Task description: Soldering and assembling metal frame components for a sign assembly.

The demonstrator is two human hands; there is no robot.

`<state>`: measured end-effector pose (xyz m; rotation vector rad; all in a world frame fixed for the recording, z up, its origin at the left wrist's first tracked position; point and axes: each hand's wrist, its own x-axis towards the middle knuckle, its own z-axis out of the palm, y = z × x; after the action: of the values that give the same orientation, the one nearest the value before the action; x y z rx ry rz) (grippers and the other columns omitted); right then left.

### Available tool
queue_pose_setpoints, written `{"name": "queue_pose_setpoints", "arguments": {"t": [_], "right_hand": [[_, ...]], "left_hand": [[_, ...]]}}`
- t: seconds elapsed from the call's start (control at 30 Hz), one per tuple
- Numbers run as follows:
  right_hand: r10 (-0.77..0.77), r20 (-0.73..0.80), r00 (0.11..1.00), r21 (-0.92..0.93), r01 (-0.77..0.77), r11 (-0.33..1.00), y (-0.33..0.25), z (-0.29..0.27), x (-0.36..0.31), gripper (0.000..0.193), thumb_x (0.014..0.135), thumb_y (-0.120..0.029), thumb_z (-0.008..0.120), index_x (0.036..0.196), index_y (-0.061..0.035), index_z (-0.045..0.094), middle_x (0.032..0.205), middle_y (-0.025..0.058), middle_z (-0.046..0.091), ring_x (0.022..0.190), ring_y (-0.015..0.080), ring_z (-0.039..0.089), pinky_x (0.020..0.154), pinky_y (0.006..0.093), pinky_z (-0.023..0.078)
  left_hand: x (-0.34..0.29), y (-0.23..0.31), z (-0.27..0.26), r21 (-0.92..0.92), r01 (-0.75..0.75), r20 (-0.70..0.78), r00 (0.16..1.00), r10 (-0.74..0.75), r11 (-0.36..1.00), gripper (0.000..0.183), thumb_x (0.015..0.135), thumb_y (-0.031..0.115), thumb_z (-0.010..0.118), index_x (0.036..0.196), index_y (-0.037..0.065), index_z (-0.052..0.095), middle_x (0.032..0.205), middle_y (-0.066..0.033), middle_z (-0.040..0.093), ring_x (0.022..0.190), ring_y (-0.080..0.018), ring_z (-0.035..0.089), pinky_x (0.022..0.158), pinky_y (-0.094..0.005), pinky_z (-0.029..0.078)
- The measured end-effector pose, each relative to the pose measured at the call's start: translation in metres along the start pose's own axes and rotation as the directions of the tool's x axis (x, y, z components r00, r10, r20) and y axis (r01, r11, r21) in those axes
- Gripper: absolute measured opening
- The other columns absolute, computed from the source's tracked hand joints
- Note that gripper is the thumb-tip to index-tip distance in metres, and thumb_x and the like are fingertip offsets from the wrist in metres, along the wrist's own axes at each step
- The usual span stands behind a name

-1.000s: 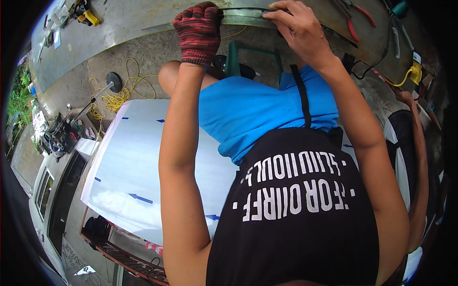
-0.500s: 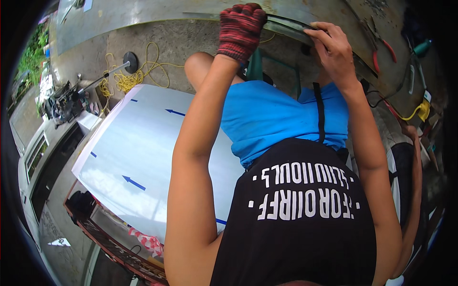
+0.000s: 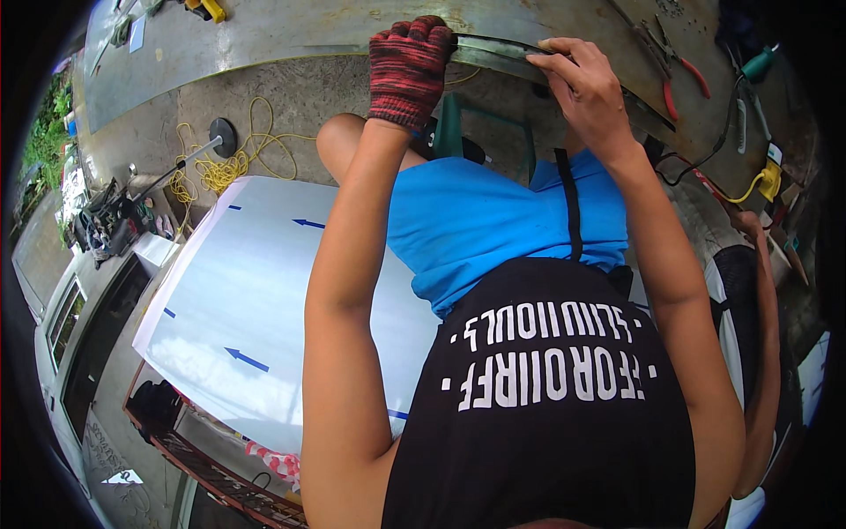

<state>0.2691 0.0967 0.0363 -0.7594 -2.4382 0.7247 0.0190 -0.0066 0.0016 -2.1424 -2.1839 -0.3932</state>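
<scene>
My left hand [image 3: 407, 78], in a red and black knit glove, is closed around one end of a thin, dark, slightly bowed strip [image 3: 499, 41] that looks like metal. Bare, my right hand [image 3: 589, 99] pinches the strip's other end between thumb and fingers. Between the two hands the strip runs along the near edge of a grey metal sheet [image 3: 264, 37]. The glove hides the strip's left end. Right of my right hand, pliers with red handles [image 3: 674, 84] lie on the metal surface.
Yellow cord [image 3: 216, 172] lies tangled on the concrete floor beside a round black base [image 3: 224, 137] with a pole. A large pale sheet with blue arrows [image 3: 264, 291] is at my left. Beneath the worktop stands a green stool [image 3: 449, 128]. Another person's arm [image 3: 765, 353] shows at right.
The view has shifted a little, so my hands appear slightly left of before. A yellow tool has come into sight at the upper left. Both hands keep their hold on the strip.
</scene>
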Motion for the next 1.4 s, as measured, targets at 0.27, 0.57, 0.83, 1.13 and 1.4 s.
{"name": "queue_pose_setpoints", "arguments": {"t": [0.27, 0.57, 0.83, 1.13, 1.4], "right_hand": [[-0.007, -0.001, 1.000, -0.002, 0.007, 1.000, 0.004, 0.002, -0.002, 0.024, 0.085, -0.001, 0.072, 0.107, -0.0115, 0.074, 0.110, 0.0072, 0.068, 0.106, 0.0288, 0.065, 0.090, 0.0409, 0.050], [-0.014, -0.006, 1.000, -0.015, 0.014, 1.000, 0.004, 0.002, -0.004, 0.026, 0.084, -0.001, 0.072, 0.107, -0.0120, 0.075, 0.111, 0.0075, 0.069, 0.107, 0.0292, 0.065, 0.092, 0.0415, 0.050], [-0.023, 0.001, 1.000, -0.023, 0.023, 0.999, 0.005, 0.002, -0.004, 0.026, 0.084, 0.000, 0.072, 0.107, -0.0113, 0.075, 0.112, 0.0077, 0.069, 0.106, 0.0292, 0.064, 0.092, 0.0414, 0.050], [-0.022, 0.003, 1.000, -0.022, 0.022, 1.000, 0.007, 0.004, -0.004, 0.026, 0.083, 0.000, 0.072, 0.107, -0.0108, 0.074, 0.112, 0.0079, 0.068, 0.106, 0.0296, 0.064, 0.092, 0.0414, 0.050], [-0.037, 0.006, 0.999, -0.025, 0.037, 0.999, 0.011, 0.004, -0.004, 0.024, 0.084, -0.001, 0.073, 0.106, -0.0111, 0.074, 0.111, 0.0078, 0.068, 0.104, 0.0293, 0.064, 0.090, 0.0413, 0.051]], "left_hand": [[-0.003, -0.041, -0.015, -0.044, 0.038, 0.000, 0.999, -0.038, 0.998, 0.028, 0.077, 0.031, 0.083, 0.099, 0.021, 0.069, 0.106, -0.0058, 0.070, 0.097, -0.0320, 0.066, 0.086, -0.0503, 0.046], [-0.001, -0.052, -0.032, 0.157, 0.083, 0.176, 0.978, -0.111, 0.984, 0.022, 0.084, 0.033, 0.077, 0.100, 0.018, 0.072, 0.102, -0.0095, 0.070, 0.095, -0.0325, 0.067, 0.082, -0.0484, 0.049], [-0.003, -0.047, -0.037, 0.123, 0.097, 0.151, 0.982, -0.115, 0.988, 0.023, 0.083, 0.030, 0.081, 0.101, 0.018, 0.073, 0.106, -0.0059, 0.070, 0.099, -0.0311, 0.067, 0.085, -0.0469, 0.049], [0.006, -0.008, -0.005, -0.177, -0.075, -0.112, 0.992, 0.055, 0.981, 0.020, 0.078, 0.015, 0.078, 0.096, 0.016, 0.070, 0.114, -0.0059, 0.073, 0.100, -0.0326, 0.068, 0.084, -0.0475, 0.053], [0.004, -0.009, -0.001, -0.149, -0.075, -0.083, 0.995, 0.063, 0.986, 0.019, 0.081, 0.015, 0.074, 0.099, 0.017, 0.069, 0.107, -0.0051, 0.070, 0.098, -0.0320, 0.065, 0.082, -0.0480, 0.049]]}}
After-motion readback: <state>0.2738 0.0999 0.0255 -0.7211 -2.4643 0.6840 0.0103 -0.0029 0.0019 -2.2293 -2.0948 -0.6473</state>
